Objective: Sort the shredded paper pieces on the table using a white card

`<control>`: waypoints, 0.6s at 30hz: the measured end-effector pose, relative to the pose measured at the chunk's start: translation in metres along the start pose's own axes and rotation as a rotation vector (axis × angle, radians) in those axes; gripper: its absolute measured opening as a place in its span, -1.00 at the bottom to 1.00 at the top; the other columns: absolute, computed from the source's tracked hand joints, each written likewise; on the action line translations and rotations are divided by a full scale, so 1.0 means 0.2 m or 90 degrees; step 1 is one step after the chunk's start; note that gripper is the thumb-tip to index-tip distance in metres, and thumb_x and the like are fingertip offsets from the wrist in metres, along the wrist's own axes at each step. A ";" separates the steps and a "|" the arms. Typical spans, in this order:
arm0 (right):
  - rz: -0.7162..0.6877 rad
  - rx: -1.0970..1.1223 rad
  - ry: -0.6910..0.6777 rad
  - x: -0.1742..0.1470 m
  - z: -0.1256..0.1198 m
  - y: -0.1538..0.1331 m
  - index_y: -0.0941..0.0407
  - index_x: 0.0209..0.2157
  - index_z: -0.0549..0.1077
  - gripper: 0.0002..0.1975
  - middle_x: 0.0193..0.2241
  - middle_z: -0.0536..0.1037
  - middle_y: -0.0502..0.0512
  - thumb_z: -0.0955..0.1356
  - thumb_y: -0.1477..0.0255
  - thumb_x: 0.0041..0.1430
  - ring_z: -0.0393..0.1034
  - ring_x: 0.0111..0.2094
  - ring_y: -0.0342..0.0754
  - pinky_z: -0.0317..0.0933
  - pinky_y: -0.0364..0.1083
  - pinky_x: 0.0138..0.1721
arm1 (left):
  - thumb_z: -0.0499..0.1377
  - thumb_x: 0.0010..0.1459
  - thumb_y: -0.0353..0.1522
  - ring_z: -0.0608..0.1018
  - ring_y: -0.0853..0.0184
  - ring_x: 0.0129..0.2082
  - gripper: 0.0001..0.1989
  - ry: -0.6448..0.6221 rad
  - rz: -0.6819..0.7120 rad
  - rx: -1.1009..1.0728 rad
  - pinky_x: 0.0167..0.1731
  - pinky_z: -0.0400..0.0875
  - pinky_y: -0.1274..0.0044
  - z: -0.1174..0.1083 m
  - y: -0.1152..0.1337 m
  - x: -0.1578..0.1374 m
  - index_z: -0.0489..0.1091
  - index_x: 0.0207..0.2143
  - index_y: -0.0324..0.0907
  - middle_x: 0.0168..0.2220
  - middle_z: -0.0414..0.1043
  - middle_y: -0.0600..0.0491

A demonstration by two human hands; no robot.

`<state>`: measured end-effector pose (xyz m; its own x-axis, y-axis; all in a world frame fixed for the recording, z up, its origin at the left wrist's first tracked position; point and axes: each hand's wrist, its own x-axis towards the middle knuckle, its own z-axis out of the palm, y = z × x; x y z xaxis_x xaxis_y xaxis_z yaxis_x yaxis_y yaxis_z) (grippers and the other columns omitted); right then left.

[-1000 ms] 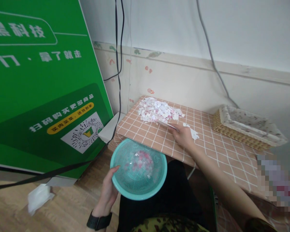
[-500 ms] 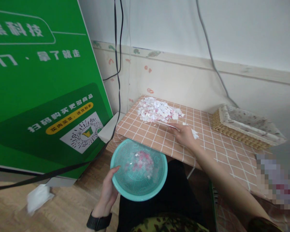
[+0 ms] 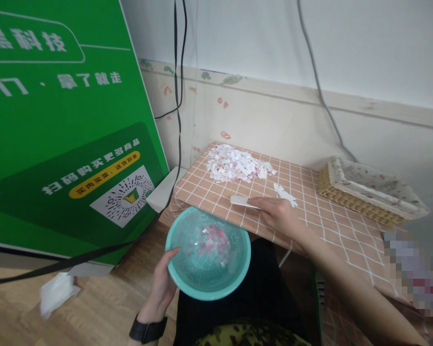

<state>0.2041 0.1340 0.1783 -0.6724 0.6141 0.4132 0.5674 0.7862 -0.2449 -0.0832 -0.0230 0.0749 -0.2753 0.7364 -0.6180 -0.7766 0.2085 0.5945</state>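
My left hand grips the rim of a turquoise plastic colander, thumb over the edge, just below the table's front edge. White and pink paper scraps lie in its bottom. Over the table, my right hand is closed on a flat white card, which points left. Behind the card a heap of white and pinkish paper scraps covers the table's far left part. A few loose scraps lie just beyond my right hand.
A checked brown cloth covers the table. At the right stands a wicker basket with a patterned liner. A green sign panel rises at the left, with black cables hanging beside it. A white bag lies on the floor.
My right hand has drawn the card away from the heap toward the table's front edge, and the card now lies flatter to view. My left hand and the colander stay nearly still.
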 end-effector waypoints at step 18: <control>0.050 -0.242 -0.024 -0.02 0.35 -0.31 0.07 0.14 0.24 -0.53 0.08 0.35 0.17 0.20 0.55 0.18 0.31 0.03 0.17 0.36 0.07 -0.18 | 0.26 -0.13 -0.44 0.57 0.24 -0.45 -0.88 0.035 0.002 0.007 -0.38 0.47 0.45 0.00 0.00 -0.01 0.51 -0.44 -0.26 -0.45 0.58 -0.01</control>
<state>0.1390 0.0878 0.1313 -0.6333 0.6787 0.3718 0.7484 0.6595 0.0708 -0.0832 -0.0251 0.0766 -0.3088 0.7003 -0.6436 -0.7694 0.2139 0.6019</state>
